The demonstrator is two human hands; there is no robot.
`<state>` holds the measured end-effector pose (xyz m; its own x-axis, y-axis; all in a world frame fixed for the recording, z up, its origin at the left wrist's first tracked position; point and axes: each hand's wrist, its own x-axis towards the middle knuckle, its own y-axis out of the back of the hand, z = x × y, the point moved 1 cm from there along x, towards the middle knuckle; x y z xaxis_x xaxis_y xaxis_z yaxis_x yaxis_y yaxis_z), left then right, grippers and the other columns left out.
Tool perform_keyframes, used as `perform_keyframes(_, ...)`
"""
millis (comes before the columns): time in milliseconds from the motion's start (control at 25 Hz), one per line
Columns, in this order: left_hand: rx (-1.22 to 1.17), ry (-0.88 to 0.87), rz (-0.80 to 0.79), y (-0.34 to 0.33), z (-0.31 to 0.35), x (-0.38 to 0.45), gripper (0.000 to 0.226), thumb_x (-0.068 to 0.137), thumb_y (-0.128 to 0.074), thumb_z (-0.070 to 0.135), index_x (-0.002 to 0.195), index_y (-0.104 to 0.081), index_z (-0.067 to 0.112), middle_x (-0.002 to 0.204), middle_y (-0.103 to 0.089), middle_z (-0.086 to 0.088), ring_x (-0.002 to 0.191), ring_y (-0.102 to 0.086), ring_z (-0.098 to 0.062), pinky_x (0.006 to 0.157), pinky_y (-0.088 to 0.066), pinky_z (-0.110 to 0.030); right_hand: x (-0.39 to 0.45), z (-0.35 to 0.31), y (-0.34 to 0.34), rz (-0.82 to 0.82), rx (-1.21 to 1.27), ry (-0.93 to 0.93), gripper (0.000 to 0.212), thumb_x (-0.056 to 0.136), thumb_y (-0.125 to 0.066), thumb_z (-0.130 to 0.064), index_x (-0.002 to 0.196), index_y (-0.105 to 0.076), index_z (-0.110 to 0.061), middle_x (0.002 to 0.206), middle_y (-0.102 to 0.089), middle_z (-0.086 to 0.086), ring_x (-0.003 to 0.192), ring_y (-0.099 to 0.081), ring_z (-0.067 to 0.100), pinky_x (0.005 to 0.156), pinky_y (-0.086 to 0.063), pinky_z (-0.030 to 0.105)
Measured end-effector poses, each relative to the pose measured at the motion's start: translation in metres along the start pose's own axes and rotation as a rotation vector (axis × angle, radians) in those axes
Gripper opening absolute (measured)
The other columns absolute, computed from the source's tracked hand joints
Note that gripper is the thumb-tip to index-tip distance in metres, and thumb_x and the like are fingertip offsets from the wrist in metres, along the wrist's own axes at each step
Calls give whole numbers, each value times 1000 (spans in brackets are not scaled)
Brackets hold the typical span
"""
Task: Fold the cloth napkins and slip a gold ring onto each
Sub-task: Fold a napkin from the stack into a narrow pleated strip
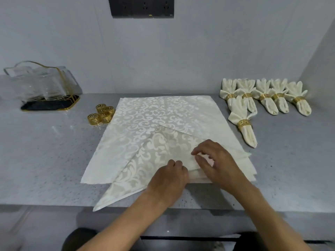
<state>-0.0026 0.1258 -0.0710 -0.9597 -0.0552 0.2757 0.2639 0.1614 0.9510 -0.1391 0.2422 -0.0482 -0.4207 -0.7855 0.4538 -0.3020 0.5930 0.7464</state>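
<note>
A stack of cream damask napkins (pixel 155 115) lies flat in the middle of the grey counter. The top napkin (pixel 145 160) is folded over into a triangle, with one tip hanging past the counter's front edge. My left hand (pixel 167 180) is closed on the napkin's near fold. My right hand (pixel 217 160) pinches the same fold just to the right, fingers curled over the cloth. Several loose gold rings (pixel 102 114) lie at the stack's left. Several finished napkins with gold rings (pixel 264 96) lie in a row at the right, one more (pixel 243 124) in front of them.
A clear glass holder with gold trim (pixel 43 82) stands on a dark tray (pixel 50 104) at the back left. A dark socket panel (pixel 143 7) is on the wall. The counter's front edge (pixel 54 205) runs just below the napkin tip.
</note>
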Motion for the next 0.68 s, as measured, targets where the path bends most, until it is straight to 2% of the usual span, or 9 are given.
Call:
perform_keyframes(80,-39,20,29,-5,0,-3,26,48,-85,4,69,-69,5,61,-59,-8,52,-54,-18,36,-33,-21,-2,-16,-20,-173,186,50,21,99,-50,-25,109,-68,-23,104,-65,-12,97,-59,5,84,-43,18)
perform_keyframes(200,-236,120,34,7,3,-10,18,73,-70,11,91,-70,5,83,-67,-8,69,-59,-19,53,-48,-25,0,-17,-34,-276,274,-43,33,100,-38,-31,106,-70,-24,101,-67,-14,95,-59,5,87,-43,26)
perform_keyframes(280,-463,199,-61,22,-9,-11,18,89,-56,27,91,-69,13,86,-68,0,73,-59,-13,64,-49,-25,0,-16,-40,-246,232,-97,38,99,-34,-39,91,-68,-24,91,-64,-13,86,-57,8,83,-44,35)
perform_keyframes(360,-643,232,-32,37,-34,-16,23,91,-55,33,83,-72,19,80,-70,8,72,-62,-8,67,-49,-23,-1,-20,-50,-187,94,-99,42,95,-32,-48,80,-62,-24,82,-60,-11,76,-54,11,73,-45,42)
perform_keyframes(400,-670,267,10,42,-52,-18,21,92,-58,32,84,-74,21,83,-72,11,77,-63,-4,71,-49,-21,-2,-21,-55,-142,5,-83,40,93,-35,-49,78,-63,-24,81,-59,-12,72,-53,13,69,-45,41)
perform_keyframes(440,-678,302,40,42,-74,-21,17,93,-61,30,88,-76,23,88,-72,14,83,-63,0,75,-49,-20,-4,-22,-60,-94,-81,-60,35,90,-40,-47,78,-65,-25,82,-60,-12,71,-52,13,65,-44,38)
perform_keyframes(520,-664,331,-1,39,-118,-31,12,92,-65,29,95,-76,28,94,-70,17,89,-59,4,81,-47,-20,-7,-25,-64,-15,-208,-15,23,87,-51,-40,79,-68,-27,85,-62,-13,71,-52,15,64,-39,33)
perform_keyframes(600,-685,334,-140,28,-149,-42,10,91,-68,32,95,-75,38,97,-64,12,92,-57,2,86,-48,-23,-9,-31,-65,23,-346,67,13,86,-57,-31,81,-68,-25,89,-61,-9,75,-53,18,69,-35,33)
perform_keyframes(680,-741,346,-258,18,-166,-47,18,91,-68,28,91,-73,45,101,-64,4,91,-59,-4,86,-50,-26,-10,-37,-68,-7,-410,166,6,83,-64,-19,84,-67,-24,89,-60,-7,77,-52,19,71,-34,33)
